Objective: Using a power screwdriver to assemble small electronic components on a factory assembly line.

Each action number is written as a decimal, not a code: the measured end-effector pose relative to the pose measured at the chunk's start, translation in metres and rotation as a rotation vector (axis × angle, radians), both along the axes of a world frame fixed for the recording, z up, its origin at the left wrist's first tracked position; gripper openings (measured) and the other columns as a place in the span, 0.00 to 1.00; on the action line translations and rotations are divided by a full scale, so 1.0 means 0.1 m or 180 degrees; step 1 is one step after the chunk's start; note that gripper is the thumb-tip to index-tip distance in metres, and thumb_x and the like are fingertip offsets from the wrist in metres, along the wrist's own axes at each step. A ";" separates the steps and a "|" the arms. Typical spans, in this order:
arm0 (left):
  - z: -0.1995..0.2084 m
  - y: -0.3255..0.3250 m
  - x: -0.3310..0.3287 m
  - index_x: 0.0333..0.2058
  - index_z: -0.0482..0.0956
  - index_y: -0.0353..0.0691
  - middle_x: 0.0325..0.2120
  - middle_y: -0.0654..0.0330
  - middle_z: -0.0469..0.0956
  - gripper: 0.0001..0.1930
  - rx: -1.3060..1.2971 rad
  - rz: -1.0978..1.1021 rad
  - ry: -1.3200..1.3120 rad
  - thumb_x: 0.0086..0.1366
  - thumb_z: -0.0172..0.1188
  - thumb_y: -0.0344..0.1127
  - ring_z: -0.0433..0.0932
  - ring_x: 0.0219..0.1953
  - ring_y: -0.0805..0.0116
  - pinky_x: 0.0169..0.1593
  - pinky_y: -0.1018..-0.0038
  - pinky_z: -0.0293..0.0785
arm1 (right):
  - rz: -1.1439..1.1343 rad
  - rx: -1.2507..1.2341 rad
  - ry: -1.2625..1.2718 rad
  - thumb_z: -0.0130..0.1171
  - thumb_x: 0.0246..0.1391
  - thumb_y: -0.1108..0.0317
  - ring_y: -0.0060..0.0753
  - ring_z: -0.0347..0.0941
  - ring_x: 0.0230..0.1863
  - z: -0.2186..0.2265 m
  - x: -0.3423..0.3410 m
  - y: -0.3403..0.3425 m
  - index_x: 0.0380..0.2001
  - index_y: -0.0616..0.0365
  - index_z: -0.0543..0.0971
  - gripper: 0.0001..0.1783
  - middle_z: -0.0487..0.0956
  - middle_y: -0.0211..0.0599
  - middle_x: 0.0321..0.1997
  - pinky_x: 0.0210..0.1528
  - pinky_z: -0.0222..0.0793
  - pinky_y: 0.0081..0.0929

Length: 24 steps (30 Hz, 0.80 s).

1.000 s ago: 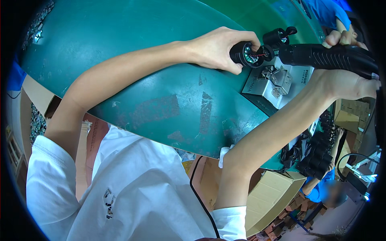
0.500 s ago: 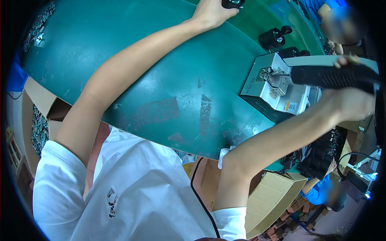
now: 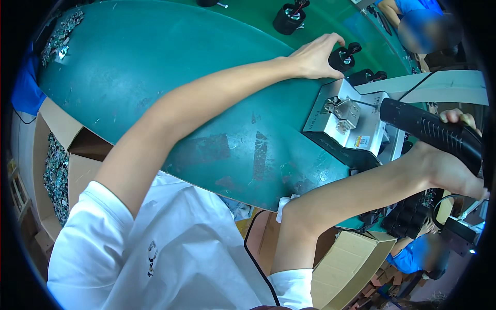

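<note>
My left hand (image 3: 316, 58) is stretched out at the far right of the table, its thumb and fingers spread on either side of a black cylindrical part (image 3: 341, 60) with dark wires on top. The fingers are not closed on the part. My right hand (image 3: 450, 160) grips a black electric screwdriver (image 3: 426, 124), partly hidden behind its body. The thin bit of the screwdriver points left, its tip over the metal pick-up bracket of a silver-grey screw feeder (image 3: 324, 112). Whether the tip touches a screw is too small to tell.
More black cylinders (image 3: 289, 19) stand on the green strip behind the table (image 3: 217, 124). Small metal pieces (image 3: 63, 39) lie at the far left. Cardboard boxes (image 3: 343, 263) stand below the near edge. Two people in blue (image 3: 408, 256) are at the right.
My left hand has let go of a black cylinder farther back and moved right to another one. My right hand has tilted the screwdriver, lowering its rear end; the view has shifted slightly.
</note>
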<state>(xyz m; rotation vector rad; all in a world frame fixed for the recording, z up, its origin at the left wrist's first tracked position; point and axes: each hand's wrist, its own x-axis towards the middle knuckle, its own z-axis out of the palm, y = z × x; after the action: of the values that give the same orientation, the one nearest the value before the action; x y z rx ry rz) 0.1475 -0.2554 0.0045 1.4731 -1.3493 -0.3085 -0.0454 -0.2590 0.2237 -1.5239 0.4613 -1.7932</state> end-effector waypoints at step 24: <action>0.01 1.14 0.00 0.42 0.78 0.34 0.45 0.54 0.76 0.26 -0.0560 -0.0097 -0.0725 0.49 0.79 0.40 0.79 0.45 0.54 0.48 0.64 0.79 | 0.1614 0.0163 0.0113 0.31 0.51 0.18 0.44 0.72 0.25 -0.13 0.22 -0.04 0.32 0.62 0.76 0.51 0.76 0.51 0.28 0.26 0.68 0.33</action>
<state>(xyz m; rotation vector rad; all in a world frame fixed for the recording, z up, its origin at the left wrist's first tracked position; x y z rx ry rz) 0.1474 -0.1419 0.0059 1.3716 -1.5399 -0.0393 -0.0233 -0.2632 0.2109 -1.4770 0.1163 -1.3513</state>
